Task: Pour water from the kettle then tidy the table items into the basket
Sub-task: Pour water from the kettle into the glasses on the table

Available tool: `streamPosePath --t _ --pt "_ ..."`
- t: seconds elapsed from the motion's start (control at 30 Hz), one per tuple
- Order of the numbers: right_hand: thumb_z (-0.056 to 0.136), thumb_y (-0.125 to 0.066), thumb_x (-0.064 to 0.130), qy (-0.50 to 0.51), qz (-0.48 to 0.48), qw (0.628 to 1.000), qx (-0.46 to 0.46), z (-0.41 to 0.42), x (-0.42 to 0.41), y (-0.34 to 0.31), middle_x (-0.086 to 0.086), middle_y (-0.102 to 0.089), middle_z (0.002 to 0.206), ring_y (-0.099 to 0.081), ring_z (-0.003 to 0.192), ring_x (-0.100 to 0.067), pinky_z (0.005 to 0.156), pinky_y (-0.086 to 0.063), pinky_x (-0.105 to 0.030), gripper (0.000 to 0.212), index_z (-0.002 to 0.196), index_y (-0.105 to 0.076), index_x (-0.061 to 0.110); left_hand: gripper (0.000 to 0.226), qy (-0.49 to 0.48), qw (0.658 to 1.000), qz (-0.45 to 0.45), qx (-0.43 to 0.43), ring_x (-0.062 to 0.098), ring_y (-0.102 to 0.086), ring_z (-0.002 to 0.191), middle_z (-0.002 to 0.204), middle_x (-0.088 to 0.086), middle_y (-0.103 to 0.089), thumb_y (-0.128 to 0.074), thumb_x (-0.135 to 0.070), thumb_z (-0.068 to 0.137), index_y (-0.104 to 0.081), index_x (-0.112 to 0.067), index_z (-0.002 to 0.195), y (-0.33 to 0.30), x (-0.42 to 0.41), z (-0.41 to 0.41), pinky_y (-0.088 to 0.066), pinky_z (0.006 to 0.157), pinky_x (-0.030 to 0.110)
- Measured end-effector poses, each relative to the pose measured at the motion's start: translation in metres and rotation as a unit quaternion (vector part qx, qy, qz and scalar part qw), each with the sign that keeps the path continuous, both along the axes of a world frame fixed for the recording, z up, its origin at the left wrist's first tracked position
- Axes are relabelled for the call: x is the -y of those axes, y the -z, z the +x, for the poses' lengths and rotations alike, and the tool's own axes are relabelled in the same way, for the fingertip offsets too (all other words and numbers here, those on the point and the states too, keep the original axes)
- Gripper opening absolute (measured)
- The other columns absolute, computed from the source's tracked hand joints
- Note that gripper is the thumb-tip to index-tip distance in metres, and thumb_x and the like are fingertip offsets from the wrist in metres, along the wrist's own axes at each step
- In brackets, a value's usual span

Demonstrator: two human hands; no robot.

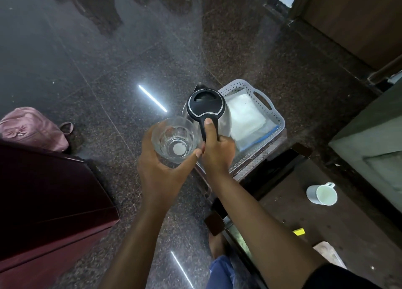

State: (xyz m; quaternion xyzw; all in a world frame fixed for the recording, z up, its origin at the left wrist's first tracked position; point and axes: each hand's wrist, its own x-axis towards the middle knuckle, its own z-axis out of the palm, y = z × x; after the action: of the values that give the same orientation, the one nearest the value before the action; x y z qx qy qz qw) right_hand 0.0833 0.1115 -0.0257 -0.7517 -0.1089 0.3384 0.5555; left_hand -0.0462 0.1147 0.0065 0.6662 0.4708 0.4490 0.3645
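Within the curl of the left hand [161, 171], fingers wrapped round its wall: a clear glass [175, 140], held up off the table, thumb tip reaching its near rim. Looks empty or nearly so; only a pale disc at the bottom, and whether that is water cannot be told. Just right of that thumb, almost touching: the right hand [217, 154], closed tight on the black handle of the kettle [205, 109], thumb pressed flat along the top of the handle. Kettle upright or barely tipped, lid down, spout pointing away from the fingers, not over the glass. No stream visible.

Beyond the right knuckles, partly hidden behind the kettle body: the white basket [275, 112], sitting on the far end of the table [256, 158], already holding a clear bag [248, 119] with a blue seal. Well to the right of the right forearm, nearer the body: a white mug [322, 194], not in the basket.

Judged from this: pouring about to begin, not yet done. Tidying barely started, with mug, glass and kettle all left to deal with.
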Motion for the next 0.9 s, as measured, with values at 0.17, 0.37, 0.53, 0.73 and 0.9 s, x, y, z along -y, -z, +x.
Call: streamPosePath --t 0.17,0.37,0.53,0.73,0.9 --pt "0.077 -0.058 0.077 -0.030 0.047 0.998 0.001 0.015 0.015 -0.044 -0.003 -0.054 0.040 -0.058 0.045 -0.023 0.065 -0.058 -0.049 0.070 0.040 -0.059 0.017 0.083 0.006 1.000 0.006 0.002 0.003 -0.068 0.124 0.135 -0.031 -0.063 -0.097 -0.041 0.077 -0.059 -0.017 0.147 -0.022 -0.003 -0.003 -0.054 0.097 0.014" --pt "0.077 -0.059 0.076 -0.043 0.085 0.995 0.010 0.048 0.043 -0.098 -0.002 -0.048 0.037 -0.050 0.041 -0.020 0.059 -0.047 -0.039 0.072 0.036 -0.055 0.017 0.085 0.014 1.000 -0.006 -0.008 0.008 -0.070 0.124 0.134 -0.029 -0.064 -0.097 -0.048 0.074 -0.060 -0.024 0.146 -0.050 0.003 0.001 -0.061 0.098 0.029" --pt "0.077 -0.064 0.069 -0.019 0.122 0.992 0.002 0.080 0.089 -0.138 0.000 -0.043 0.036 -0.045 0.034 -0.018 0.050 -0.040 -0.026 0.070 0.036 -0.051 0.015 0.089 0.066 0.998 -0.012 -0.013 0.008 -0.071 0.121 0.133 -0.018 -0.069 -0.095 -0.064 0.072 -0.059 -0.028 0.145 -0.078 0.020 0.022 -0.059 0.094 0.018" --pt "0.081 -0.071 0.063 0.004 0.129 0.992 -0.008 0.127 0.176 -0.164 -0.007 -0.049 0.044 -0.044 0.035 -0.017 0.040 -0.037 -0.022 0.064 0.041 -0.051 0.017 0.082 0.154 0.988 -0.006 -0.014 0.018 -0.075 0.120 0.130 -0.015 -0.071 -0.098 -0.056 0.071 -0.058 -0.035 0.140 -0.098 0.062 0.066 -0.066 0.094 0.044" --pt "0.080 -0.069 0.066 0.038 0.103 0.994 0.019 0.162 0.266 -0.169 -0.009 -0.045 0.041 -0.043 0.036 -0.020 0.040 -0.036 -0.024 0.068 0.039 -0.050 0.015 0.091 0.213 0.977 0.009 -0.028 0.024 -0.073 0.118 0.130 0.005 -0.070 -0.096 -0.053 0.066 -0.060 -0.011 0.138 -0.095 0.116 0.110 -0.064 0.094 0.046"
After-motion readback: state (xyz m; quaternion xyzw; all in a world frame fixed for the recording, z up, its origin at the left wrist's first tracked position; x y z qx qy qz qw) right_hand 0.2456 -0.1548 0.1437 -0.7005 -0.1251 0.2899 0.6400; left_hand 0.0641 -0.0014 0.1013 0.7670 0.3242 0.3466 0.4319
